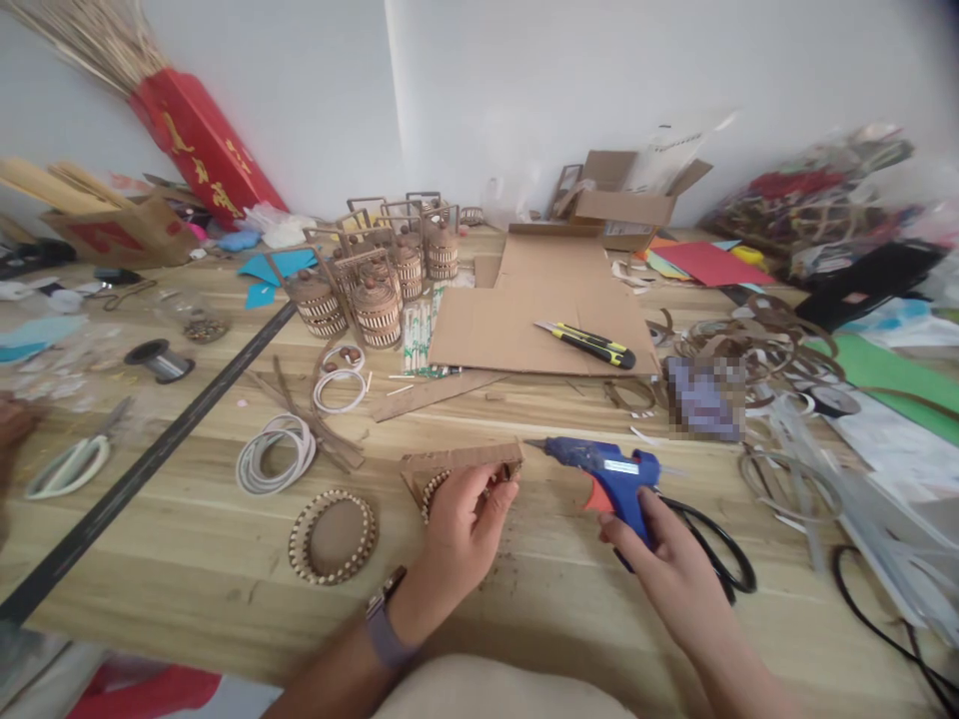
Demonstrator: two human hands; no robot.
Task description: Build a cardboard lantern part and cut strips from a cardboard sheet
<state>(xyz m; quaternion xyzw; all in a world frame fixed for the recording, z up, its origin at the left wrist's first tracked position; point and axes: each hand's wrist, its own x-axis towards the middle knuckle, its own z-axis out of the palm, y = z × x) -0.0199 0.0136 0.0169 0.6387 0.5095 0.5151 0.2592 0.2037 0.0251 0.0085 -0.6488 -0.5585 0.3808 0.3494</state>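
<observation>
- Head view: the glue gun [599, 464] is above the near half of the table [225, 599], right of centre; its long axis runs nearly left to right, nozzle pointing left and set slightly higher than the rear, handle slanting down to the right.
- The right hand [659, 559] is clamped on the handle, a finger at the orange trigger [597, 495].
- The nozzle tip is just beside the right end of the strip [457, 457]; whether they touch, I cannot tell.
- The strip lies almost in line with the gun, long axis left to right, right end slightly higher in view.
- The left hand [469, 519] has thumb and fingers closed on the strip near its right end; a woven ring [429, 496] shows beneath, mostly hidden by the hand.
- Left of that hand is a round tray [335, 536], with a white coil [306, 454] beyond it.
- The cable [738, 559] loops right of the gun.
- Farther out, a cutter [588, 343] lies on the cardboard [524, 300], blade end pointing left.
- Small baskets [375, 310] stand upright left of the cardboard.
- Scissors [71, 467] lie at far left, near another person's hand [13, 419] at the edge.
</observation>
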